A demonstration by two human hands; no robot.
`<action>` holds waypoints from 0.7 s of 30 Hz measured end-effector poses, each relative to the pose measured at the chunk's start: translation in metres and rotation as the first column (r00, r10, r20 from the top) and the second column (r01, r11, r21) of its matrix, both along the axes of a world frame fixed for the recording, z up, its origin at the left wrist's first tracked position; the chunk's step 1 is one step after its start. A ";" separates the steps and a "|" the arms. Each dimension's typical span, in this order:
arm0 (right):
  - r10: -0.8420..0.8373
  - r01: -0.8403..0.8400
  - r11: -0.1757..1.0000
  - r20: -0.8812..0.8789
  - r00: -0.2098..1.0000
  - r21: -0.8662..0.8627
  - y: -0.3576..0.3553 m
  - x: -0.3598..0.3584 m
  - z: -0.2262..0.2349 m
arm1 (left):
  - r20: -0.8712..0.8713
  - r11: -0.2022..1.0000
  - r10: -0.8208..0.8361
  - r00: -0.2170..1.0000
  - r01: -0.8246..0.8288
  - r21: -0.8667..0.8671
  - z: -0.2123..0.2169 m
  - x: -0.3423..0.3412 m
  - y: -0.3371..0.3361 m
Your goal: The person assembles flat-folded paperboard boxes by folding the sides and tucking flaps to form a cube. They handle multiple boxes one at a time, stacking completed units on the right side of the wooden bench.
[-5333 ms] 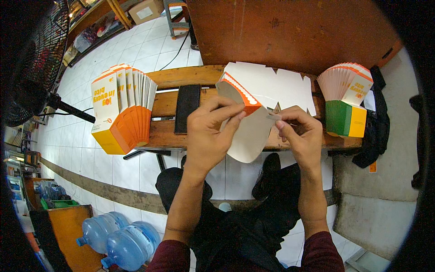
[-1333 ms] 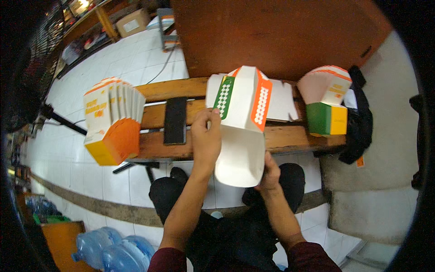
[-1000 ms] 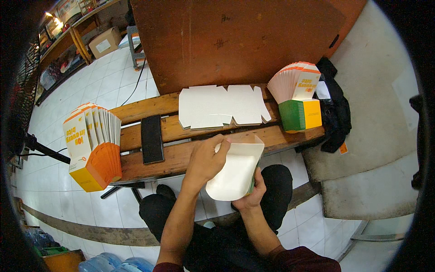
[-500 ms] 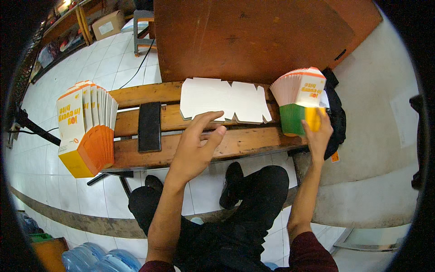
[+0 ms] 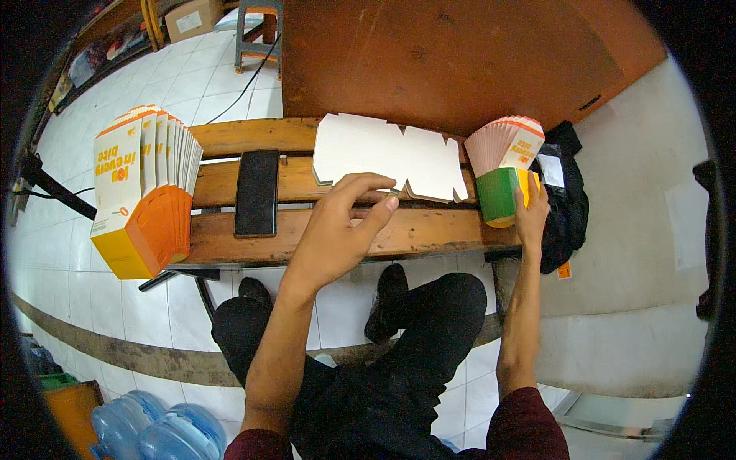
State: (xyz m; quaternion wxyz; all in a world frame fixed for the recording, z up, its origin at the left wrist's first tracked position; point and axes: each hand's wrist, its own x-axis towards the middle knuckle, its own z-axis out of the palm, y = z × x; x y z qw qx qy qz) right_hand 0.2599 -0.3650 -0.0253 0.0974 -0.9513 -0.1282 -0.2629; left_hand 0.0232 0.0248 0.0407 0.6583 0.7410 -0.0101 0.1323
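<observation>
Flat carton blanks (image 5: 387, 153), white, stacked on bench (image 5: 429, 230) at twelve o'clock; left hand (image 5: 341, 230) spread above, empty. Right hand (image 5: 531, 211) presses folded cartons (image 5: 502, 172) at two o'clock. Many blanks remain unfolded.

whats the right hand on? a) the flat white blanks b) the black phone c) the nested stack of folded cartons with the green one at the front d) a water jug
c: the right hand rests against the green and yellow side of the nested carton stack at the bench's right end, while the left hand hovers open near the flat white blanks.
</observation>
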 end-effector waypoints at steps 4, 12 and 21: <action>-0.023 0.024 0.999 0.045 0.999 -0.026 0.019 -0.014 0.027 | 0.029 0.998 0.011 1.000 -0.009 -0.066 0.007 -0.004 0.003; 0.759 -0.758 0.649 -0.101 0.643 0.058 0.177 -0.051 0.065 | 0.038 0.985 0.139 0.990 -0.134 -0.113 0.009 -0.007 0.024; 0.699 -0.806 0.584 -0.565 0.437 0.098 0.275 -0.015 0.003 | -0.038 0.979 0.163 0.986 -0.157 0.132 0.008 -0.028 0.047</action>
